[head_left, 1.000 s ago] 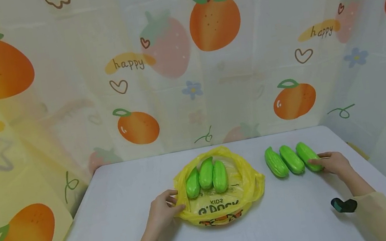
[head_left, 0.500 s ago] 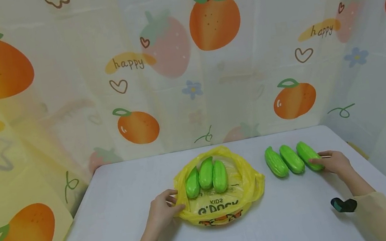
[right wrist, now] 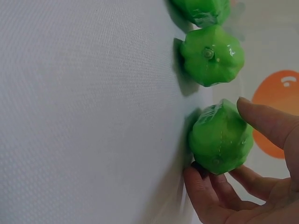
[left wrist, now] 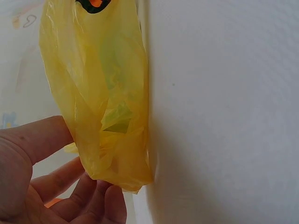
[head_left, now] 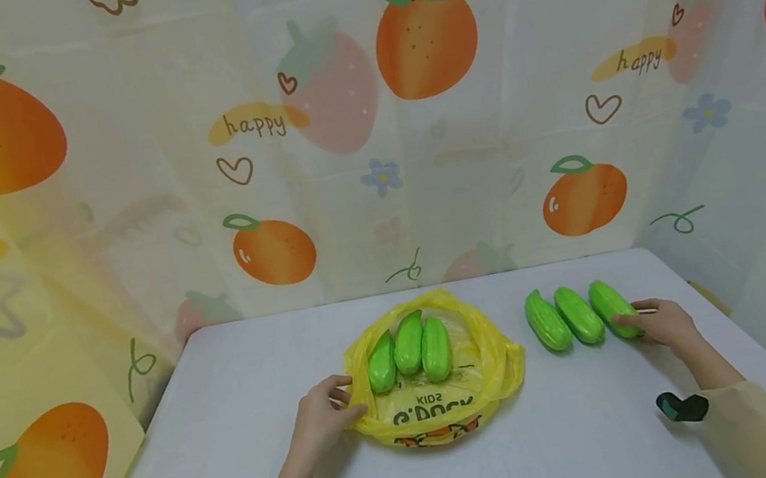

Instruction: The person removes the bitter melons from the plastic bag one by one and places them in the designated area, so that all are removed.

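Note:
A yellow plastic bag (head_left: 507,357) lies with its mouth open at mid-table, holding three green cucumbers (head_left: 410,345). My left hand (head_left: 321,420) holds the bag's left rim, thumb on one side and curled fingers on the other; the left wrist view shows the thin yellow film (left wrist: 93,74) between them. To the right, three more glossy, ribbed cucumbers lie side by side. My right hand (head_left: 663,324) grips the rightmost cucumber (head_left: 605,302), with the thumb on top and fingers around its far side in the right wrist view. That cucumber's end (right wrist: 219,140) sits close against the white tabletop.
The other two loose cucumbers, the left one (head_left: 548,321) and the middle one (head_left: 579,315), lie just left of my right hand. A white table (head_left: 573,443) spreads under everything. Behind it hangs a fruit-printed curtain (head_left: 351,227).
The rightmost cucumber has shifted very slightly to the right with my right hand on it. My left hand and the bag have stayed in place.

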Motion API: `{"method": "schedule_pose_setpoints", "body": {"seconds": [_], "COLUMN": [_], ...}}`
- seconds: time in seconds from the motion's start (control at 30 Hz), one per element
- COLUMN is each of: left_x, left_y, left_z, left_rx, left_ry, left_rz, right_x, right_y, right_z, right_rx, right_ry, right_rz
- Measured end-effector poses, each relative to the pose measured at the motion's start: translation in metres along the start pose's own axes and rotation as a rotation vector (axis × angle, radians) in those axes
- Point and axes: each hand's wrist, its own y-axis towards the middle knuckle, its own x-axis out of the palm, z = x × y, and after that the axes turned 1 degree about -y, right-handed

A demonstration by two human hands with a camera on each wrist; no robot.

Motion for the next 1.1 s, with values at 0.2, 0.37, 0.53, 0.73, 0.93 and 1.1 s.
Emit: {"method": "schedule_pose_setpoints", "body": {"seconds": [0.2, 0.37, 0.53, 0.73, 0.93, 1.1], "left_x": [0.0004, 0.0007, 0.0008, 0.0011, 0.0014, 0.0015], "left_y": [0.0000, 0.0000, -0.0005, -0.0005, -0.0003, -0.0003], "left_z": [-0.0013, -0.0021, -0.0016, -0.0017, -0.0025, -0.0029], "left_rx": [0.006, -0.003, -0.011, -0.007, -0.010, -0.017], "left_ry": [0.002, 0.004, 0.002, -0.001, -0.005, -0.012], "left_rz": [-0.001, -0.004, -0.006, -0.004, -0.004, -0.006], "right_x": [-0.0009, -0.0012, -0.0008, -0.0007, -0.0007, -0.0015], "right_y": [0.0006, 0.0002, -0.0010, -0.0025, -0.0026, -0.0029], "right_z": [0.0013, 0.0016, 0.0012, -0.0017, -0.0029, -0.0039], "right_rx": [0.007, 0.003, -0.002, 0.005, 0.006, 0.015], "right_ry": [0.008, 0.023, 0.045, 0.060, 0.056, 0.047], "right_rz": [-0.001, -0.008, -0.012, -0.031, -0.036, -0.042]}}
